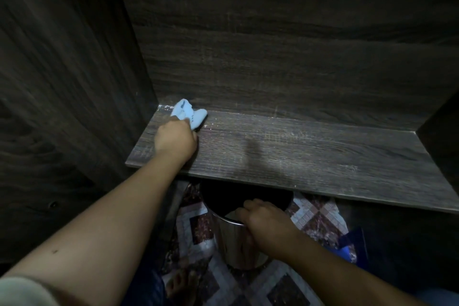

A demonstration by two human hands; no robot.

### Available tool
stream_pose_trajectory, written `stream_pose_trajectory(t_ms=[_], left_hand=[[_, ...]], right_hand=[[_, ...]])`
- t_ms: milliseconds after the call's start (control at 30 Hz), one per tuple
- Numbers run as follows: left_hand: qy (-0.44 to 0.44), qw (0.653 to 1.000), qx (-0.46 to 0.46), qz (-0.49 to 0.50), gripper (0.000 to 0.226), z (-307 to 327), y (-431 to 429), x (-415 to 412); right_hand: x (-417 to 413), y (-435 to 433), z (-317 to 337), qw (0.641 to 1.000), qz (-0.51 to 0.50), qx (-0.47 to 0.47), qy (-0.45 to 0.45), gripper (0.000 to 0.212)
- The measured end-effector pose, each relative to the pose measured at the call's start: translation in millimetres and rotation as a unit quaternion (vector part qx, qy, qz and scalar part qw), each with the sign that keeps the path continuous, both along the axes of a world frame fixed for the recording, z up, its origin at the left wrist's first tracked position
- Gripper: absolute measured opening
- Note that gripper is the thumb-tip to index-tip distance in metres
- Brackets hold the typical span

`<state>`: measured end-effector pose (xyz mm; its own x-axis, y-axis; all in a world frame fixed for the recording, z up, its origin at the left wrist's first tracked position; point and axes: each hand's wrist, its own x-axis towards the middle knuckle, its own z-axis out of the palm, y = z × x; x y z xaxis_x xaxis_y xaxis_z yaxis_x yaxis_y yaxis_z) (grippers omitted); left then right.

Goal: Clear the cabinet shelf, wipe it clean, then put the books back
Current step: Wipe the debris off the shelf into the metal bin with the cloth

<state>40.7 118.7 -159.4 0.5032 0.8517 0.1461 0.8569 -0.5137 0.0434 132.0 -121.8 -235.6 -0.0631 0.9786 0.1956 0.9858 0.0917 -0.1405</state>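
Observation:
The dark wood cabinet shelf [298, 156] lies bare, with pale dust specks along its back edge. My left hand [175, 140] presses a light blue cloth [190, 113] into the shelf's back left corner. Just below the shelf's front edge, my right hand [265, 223] grips the rim of a shiny metal bin [233, 243] with a dark inside. No books are in view.
Dark wood side walls [62, 107] and a back panel [273, 45] enclose the shelf. Below lies a patterned tiled floor [310, 216], with my bare foot [182, 281] on it and a blue object [347, 251] at the right.

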Motion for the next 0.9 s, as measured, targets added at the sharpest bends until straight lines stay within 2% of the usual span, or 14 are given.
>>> stream_pose_trajectory(t_ms=[300, 367, 467, 600, 767, 900], left_hand=[[-0.021, 0.992, 0.010, -0.122, 0.033, 2, -51, 34], [-0.045, 0.993, 0.031, -0.101, 0.034, 9, -39, 33], [-0.069, 0.994, 0.086, -0.020, 0.032, 18, 1, 20], [-0.035, 0.991, 0.121, 0.049, 0.029, 15, 45, 0], [0.021, 0.991, 0.098, 0.092, 0.032, 1, 59, 2], [-0.060, 0.992, 0.017, 0.106, 0.033, -4, 61, 8]], right_hand=[[-2, 3, -2, 1.000, -0.003, 0.007, 0.002, 0.038], [-1, 4, -2, 1.000, -0.005, 0.010, 0.004, 0.040], [3, 5, -2, 1.000, -0.018, 0.008, 0.003, 0.041], [9, 4, -7, 1.000, -0.027, 0.009, 0.012, 0.035], [15, 3, -11, 0.999, -0.044, -0.015, 0.011, 0.040], [18, -2, -9, 0.998, -0.052, -0.020, 0.012, 0.039]])
